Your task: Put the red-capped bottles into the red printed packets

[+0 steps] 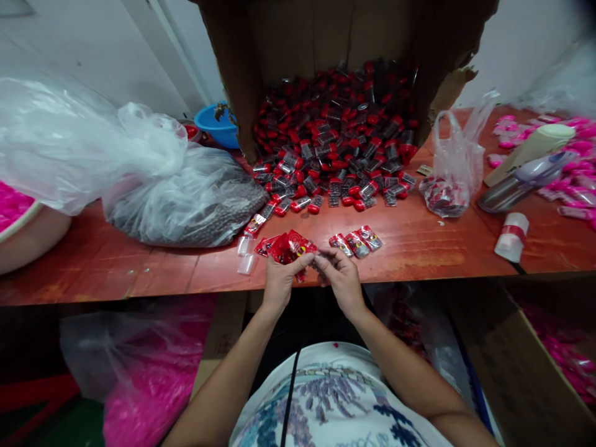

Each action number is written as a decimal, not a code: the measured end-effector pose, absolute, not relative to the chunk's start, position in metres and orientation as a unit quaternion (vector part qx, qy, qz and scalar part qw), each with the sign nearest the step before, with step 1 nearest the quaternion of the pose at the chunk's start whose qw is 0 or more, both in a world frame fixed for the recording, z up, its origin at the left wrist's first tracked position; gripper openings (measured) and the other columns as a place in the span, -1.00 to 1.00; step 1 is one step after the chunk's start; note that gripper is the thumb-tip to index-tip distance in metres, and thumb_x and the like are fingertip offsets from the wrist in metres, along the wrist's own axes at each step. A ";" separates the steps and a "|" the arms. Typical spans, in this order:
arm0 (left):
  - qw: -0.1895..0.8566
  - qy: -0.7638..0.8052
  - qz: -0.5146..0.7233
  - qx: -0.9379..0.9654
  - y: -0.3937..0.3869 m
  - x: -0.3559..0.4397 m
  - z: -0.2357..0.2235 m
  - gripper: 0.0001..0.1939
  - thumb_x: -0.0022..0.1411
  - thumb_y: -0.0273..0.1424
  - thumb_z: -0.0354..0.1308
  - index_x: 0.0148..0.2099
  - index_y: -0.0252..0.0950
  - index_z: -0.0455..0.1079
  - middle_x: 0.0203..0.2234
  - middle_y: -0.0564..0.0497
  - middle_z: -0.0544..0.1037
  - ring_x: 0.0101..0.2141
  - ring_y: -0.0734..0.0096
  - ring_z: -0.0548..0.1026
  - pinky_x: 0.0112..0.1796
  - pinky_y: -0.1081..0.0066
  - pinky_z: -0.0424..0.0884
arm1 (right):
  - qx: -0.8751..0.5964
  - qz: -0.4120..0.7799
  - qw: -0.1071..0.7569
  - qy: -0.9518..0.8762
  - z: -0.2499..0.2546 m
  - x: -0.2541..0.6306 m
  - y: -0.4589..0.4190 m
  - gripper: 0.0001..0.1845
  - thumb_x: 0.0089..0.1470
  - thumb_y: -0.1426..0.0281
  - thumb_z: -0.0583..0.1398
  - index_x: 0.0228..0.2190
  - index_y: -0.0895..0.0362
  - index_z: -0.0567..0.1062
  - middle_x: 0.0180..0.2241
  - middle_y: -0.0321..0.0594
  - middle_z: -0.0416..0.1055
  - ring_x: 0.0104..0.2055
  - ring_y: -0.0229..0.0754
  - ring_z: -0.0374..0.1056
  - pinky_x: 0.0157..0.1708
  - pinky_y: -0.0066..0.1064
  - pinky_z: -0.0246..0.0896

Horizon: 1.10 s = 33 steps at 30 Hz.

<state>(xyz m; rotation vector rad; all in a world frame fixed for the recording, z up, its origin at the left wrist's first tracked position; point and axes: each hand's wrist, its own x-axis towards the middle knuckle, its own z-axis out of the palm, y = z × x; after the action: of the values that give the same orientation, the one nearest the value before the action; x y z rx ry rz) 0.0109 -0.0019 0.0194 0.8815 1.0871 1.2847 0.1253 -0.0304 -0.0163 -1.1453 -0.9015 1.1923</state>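
Over the table's front edge, my left hand (278, 287) is closed on several red printed plastic wrappers (285, 247), which fan out above its fingers. My right hand (343, 278) meets it at the wrappers' right side, fingers pinched together; what lies between them is hidden. Three small packs with red printed tops (357, 242) lie in a row just beyond the right hand. Left of the wrappers are two small clear plastic pieces (246, 264) and a red printed pack (254, 225). Farther back spreads a heap of small clear containers with red caps (326, 149).
A torn cardboard box (321, 31) stands open behind the heap. To the left are a plastic bag of dark pieces (186, 198), a blue bowl (218, 126) and a white tub (41, 242). On the right stand a small bag (454, 161), bottles (521, 180) and a white roll (512, 238).
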 end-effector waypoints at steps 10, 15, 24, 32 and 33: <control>0.577 0.481 0.546 0.370 0.010 -0.002 0.012 -0.64 -0.19 -0.43 0.42 -0.27 -0.34 0.45 -0.53 0.07 0.53 -0.67 0.58 0.37 -0.67 0.58 0.27 | -0.465 0.452 0.538 -0.539 -0.025 0.141 -0.022 -0.46 0.03 0.37 0.23 0.08 -0.06 0.36 -0.11 -0.22 0.32 -0.16 -0.21 0.36 -0.13 -0.32 0.36; 0.589 0.510 0.481 0.401 0.010 -0.004 0.015 -0.59 -0.23 -0.41 0.45 -0.26 -0.37 0.46 -0.59 0.05 0.51 -0.69 0.56 0.36 -0.71 0.58 0.24 | -0.462 0.451 0.513 -0.565 -0.025 0.149 -0.024 -0.46 0.03 0.42 0.22 0.07 -0.08 0.36 -0.08 -0.21 0.30 -0.14 -0.18 0.36 -0.16 -0.33 0.37; 0.587 0.489 0.529 0.369 0.006 0.007 0.008 -0.51 -0.20 -0.39 0.43 -0.16 -0.37 0.41 -0.58 0.09 0.52 -0.70 0.57 0.36 -0.70 0.58 0.26 | -0.463 0.414 0.510 -0.595 -0.017 0.156 -0.031 -0.56 0.06 0.48 0.18 0.00 -0.06 0.44 -0.17 -0.23 0.27 -0.15 -0.21 0.31 -0.19 -0.39 0.33; 0.615 0.467 0.504 0.386 0.005 0.004 0.011 -0.43 -0.21 -0.44 0.43 -0.08 -0.34 0.39 -0.48 0.03 0.57 -0.64 0.53 0.43 -0.63 0.55 0.33 | -0.460 0.391 0.540 -0.586 -0.016 0.150 -0.035 -0.59 0.06 0.50 0.19 -0.06 -0.08 0.48 -0.20 -0.25 0.29 -0.12 -0.20 0.30 -0.16 -0.38 0.30; 0.624 0.468 0.490 0.390 0.004 0.004 0.010 -0.42 -0.22 -0.45 0.43 -0.08 -0.34 0.39 -0.50 0.04 0.56 -0.62 0.50 0.44 -0.63 0.55 0.33 | -0.463 0.391 0.544 -0.580 -0.018 0.147 -0.036 -0.61 0.05 0.49 0.20 -0.07 -0.07 0.48 -0.20 -0.25 0.30 -0.12 -0.20 0.31 -0.16 -0.38 0.29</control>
<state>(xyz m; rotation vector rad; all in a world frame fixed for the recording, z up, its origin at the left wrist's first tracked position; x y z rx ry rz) 0.0043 0.0039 0.0105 0.8946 1.0745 1.1252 0.1475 -0.0358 -0.0179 -1.0997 -1.3766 0.9281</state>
